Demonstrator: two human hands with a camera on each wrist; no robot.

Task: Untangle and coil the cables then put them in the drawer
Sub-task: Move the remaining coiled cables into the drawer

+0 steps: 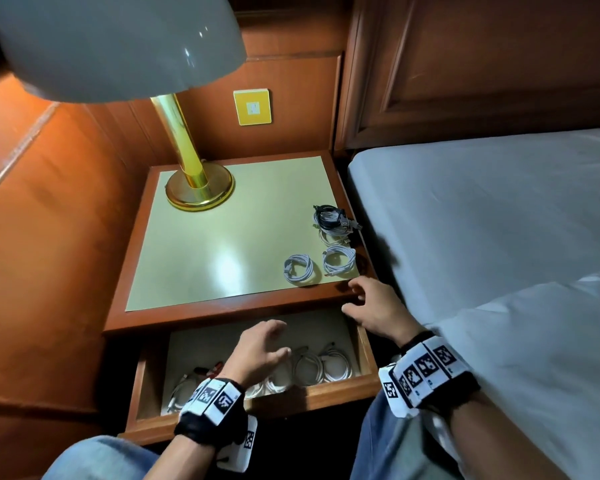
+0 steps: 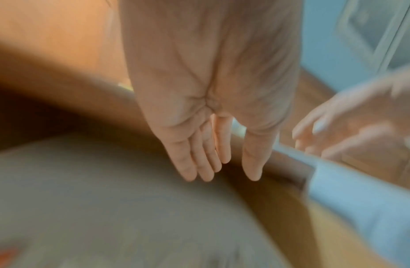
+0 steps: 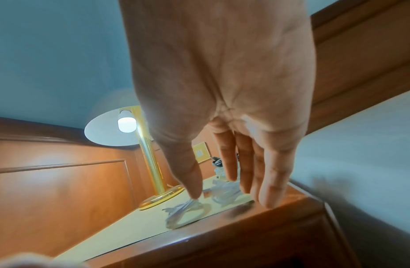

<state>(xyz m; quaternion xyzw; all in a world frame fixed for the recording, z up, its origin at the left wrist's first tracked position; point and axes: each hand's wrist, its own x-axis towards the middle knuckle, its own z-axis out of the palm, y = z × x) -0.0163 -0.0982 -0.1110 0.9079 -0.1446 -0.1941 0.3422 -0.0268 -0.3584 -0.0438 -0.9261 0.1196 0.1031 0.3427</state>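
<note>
Head looks down; wrists close along fingers.

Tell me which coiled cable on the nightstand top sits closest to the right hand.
The white coil at the front right edge, just beyond the right hand; the other white coil lies further left.

Two white coiled cables point(image 1: 321, 266) lie on the table just beyond the right grip point(image 1: 373, 308) — more coils point(image 1: 321, 368) fill the open drawer point(image 1: 257, 401) under the left grip point(image 1: 257, 351).

No text, brand or number can be read; the wristbands point(image 1: 426, 370) carry only black-and-white square code markers.
</note>
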